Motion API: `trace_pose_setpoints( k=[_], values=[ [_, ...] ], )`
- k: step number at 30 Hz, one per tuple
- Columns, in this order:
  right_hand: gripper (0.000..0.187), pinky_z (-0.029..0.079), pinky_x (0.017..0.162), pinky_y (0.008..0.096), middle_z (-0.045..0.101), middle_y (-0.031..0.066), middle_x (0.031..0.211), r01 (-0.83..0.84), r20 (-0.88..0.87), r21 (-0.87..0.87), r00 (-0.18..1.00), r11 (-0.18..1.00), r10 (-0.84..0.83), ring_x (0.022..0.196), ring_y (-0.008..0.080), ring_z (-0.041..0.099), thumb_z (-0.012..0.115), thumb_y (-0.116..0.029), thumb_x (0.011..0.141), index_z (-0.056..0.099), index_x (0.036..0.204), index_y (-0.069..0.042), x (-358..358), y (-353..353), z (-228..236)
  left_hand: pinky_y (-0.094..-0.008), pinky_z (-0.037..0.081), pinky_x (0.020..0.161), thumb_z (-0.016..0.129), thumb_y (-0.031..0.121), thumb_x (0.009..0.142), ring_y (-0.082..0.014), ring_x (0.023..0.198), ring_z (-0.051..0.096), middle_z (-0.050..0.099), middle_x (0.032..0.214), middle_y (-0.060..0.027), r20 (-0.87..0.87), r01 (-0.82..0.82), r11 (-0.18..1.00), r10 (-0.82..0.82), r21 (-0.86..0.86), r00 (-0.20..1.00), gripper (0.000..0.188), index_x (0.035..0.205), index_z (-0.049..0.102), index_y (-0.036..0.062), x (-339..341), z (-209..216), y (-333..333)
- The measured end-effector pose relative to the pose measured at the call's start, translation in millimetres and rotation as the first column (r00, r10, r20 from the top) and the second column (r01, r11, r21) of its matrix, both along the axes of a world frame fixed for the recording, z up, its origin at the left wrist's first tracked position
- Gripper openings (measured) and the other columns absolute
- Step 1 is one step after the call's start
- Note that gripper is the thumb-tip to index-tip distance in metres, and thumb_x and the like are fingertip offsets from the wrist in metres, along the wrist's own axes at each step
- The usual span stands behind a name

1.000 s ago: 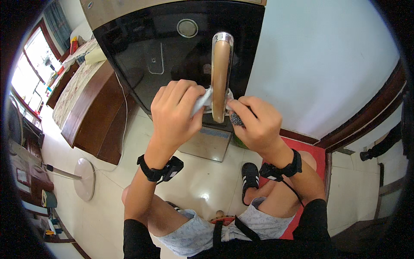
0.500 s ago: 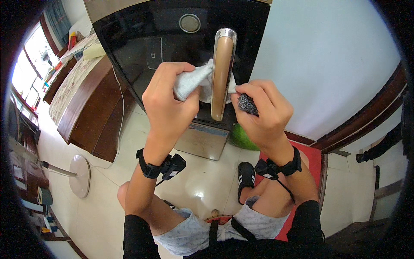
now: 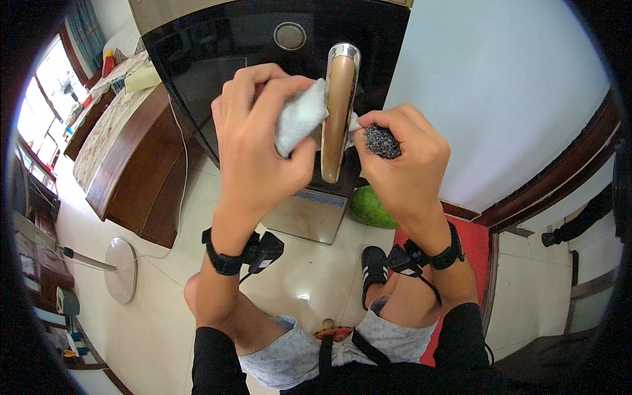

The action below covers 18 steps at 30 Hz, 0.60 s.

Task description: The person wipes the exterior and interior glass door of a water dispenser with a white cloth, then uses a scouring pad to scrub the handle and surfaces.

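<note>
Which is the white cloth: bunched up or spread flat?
Bunched: the white cloth forms a thick wad in the left hand, while the right hand pinches a narrow bit beside the tan handle.

I'm watching the left hand (image 3: 253,138) climbing along the handle's (image 3: 339,118) left side, its fingers spreading wider around the white cloth (image 3: 301,117), which is bunching higher there. Right of the handle, the right hand (image 3: 411,155) is rising and edging away, and the dark mesh pad (image 3: 382,141) is showing more fully. Below, right of the handle, a green watermelon (image 3: 371,207) is coming into sight.
</note>
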State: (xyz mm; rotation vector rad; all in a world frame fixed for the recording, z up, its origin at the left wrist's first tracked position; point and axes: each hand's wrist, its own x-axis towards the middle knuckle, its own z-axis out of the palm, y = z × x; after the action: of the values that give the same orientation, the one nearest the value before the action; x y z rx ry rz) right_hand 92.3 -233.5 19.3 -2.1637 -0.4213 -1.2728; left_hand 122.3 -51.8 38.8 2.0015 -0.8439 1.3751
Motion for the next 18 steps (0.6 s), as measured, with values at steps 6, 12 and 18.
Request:
trace_pose_setpoints(
  k=[6, 12, 18],
  values=[
    [0.015, 0.051, 0.061, 0.0427, 0.066, 0.0103, 0.079, 0.133, -0.099, -0.031, 0.986, 0.991, -0.135, 0.069, 0.0334, 0.065, 0.076, -0.015, 0.071, 0.068, 0.082, -0.009, -11, 6, -5, -0.0344, 0.047, 0.074, 0.072, 0.011, 0.075, -0.0291, 0.08, 0.062, 0.064, 0.089, -0.0119, -0.118, 0.1, 0.995, -0.096, 0.025, 0.988, 0.024, 0.096, 0.065, 0.0027, -3, -5, 7],
    [0.016, 0.052, 0.063, 0.0444, 0.068, 0.0138, 0.079, 0.131, -0.265, -0.121, 0.951, 0.984, -0.159, 0.072, 0.0352, 0.066, 0.074, -0.017, 0.073, 0.068, 0.084, -0.006, -20, 4, -10, -0.0344, 0.048, 0.054, 0.069, 0.01, 0.08, -0.0291, 0.063, 0.063, 0.064, 0.078, -0.0115, -0.265, 0.054, 0.997, -0.066, -0.051, 0.962, 0.015, 0.093, 0.066, 0.0033, -2, -18, 0],
    [0.018, 0.052, 0.065, 0.0455, 0.068, 0.017, 0.079, 0.113, -0.364, -0.156, 0.917, 0.981, -0.164, 0.073, 0.0375, 0.067, 0.073, -0.019, 0.073, 0.07, 0.085, -0.005, -24, -3, -14, -0.0341, 0.05, 0.062, 0.073, 0.013, 0.077, -0.0299, 0.07, 0.064, 0.065, 0.084, -0.0122, -0.324, 0.075, 0.992, -0.105, -0.105, 0.94, 0.022, 0.096, 0.065, 0.0034, -6, -19, -1]
  ],
)
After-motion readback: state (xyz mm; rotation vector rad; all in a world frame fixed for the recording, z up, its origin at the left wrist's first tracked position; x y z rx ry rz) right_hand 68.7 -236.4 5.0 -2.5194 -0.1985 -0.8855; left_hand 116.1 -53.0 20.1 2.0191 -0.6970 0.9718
